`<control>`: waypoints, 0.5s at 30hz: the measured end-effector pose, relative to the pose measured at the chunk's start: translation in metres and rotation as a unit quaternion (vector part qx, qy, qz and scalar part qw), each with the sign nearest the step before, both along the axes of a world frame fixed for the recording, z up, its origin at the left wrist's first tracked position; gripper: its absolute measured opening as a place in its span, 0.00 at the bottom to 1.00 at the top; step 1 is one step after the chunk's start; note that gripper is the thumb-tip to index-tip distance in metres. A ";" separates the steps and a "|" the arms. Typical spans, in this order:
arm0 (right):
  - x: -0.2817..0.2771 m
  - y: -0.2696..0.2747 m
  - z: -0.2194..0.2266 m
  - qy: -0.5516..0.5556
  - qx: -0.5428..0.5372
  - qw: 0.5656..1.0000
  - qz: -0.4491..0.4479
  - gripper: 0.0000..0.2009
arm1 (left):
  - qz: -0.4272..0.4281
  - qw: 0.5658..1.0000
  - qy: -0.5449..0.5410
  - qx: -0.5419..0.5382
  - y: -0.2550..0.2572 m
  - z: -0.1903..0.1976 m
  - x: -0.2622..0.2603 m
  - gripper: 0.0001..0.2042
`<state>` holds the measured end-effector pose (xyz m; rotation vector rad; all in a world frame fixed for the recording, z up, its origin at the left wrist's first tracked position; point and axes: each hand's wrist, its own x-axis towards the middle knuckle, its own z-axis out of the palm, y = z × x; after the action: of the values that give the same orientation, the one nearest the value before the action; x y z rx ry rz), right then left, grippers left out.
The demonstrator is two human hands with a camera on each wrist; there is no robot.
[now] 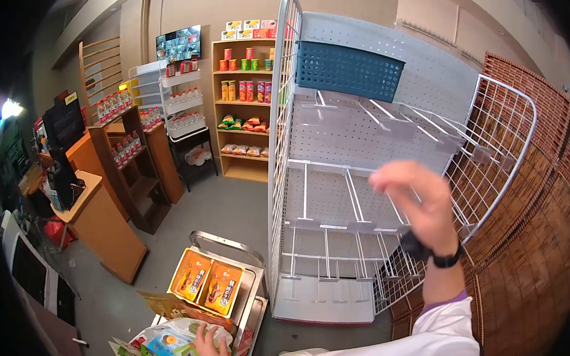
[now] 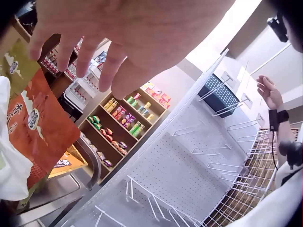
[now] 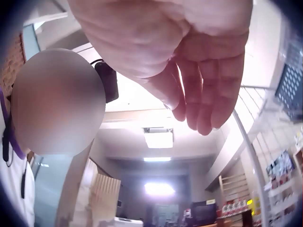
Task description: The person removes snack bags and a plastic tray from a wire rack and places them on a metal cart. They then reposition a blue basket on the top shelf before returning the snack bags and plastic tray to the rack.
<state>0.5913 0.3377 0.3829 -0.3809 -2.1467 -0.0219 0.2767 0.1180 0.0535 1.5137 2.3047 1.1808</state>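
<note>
The left hand (image 1: pixel 212 354) is held open beside a white plastic bag (image 2: pixel 14 165) of packets; contact cannot be told. The bag is set on a metal cart (image 1: pixel 252 286) near two orange packs (image 1: pixel 221 289), presumably grouped for easy reach. The right hand (image 1: pixel 422 203) is raised, empty, its fingers loosely bent, before the rack (image 1: pixel 334 133).

Across the room from me, a lit wall screen (image 1: pixel 184 43) shows a grid of pictures near a wooden bookcase (image 1: pixel 242 169) stocked with canisters (image 1: pixel 250 91) and bagged snacks (image 1: pixel 255 125); bottles (image 1: pixel 109 106) line a dark brown shelf (image 1: pixel 145 188).
</note>
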 end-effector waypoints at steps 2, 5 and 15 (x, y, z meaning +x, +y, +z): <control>-0.003 0.003 0.029 0.025 0.027 0.997 -0.074 0.08 | -0.026 1.000 0.008 0.010 -0.009 -0.007 -0.004 0.15; -0.006 0.019 0.074 0.003 0.058 0.991 -0.123 0.06 | -0.041 0.999 -0.017 0.022 -0.026 -0.029 -0.009 0.16; -0.006 0.159 0.189 -0.210 0.041 0.935 -0.283 0.16 | -0.014 0.999 -0.029 -0.024 -0.040 0.003 0.003 0.16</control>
<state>0.5856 0.4965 0.5721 -1.0099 -2.3633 -0.5636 0.2800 0.0780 0.0564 1.4716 2.2504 1.1387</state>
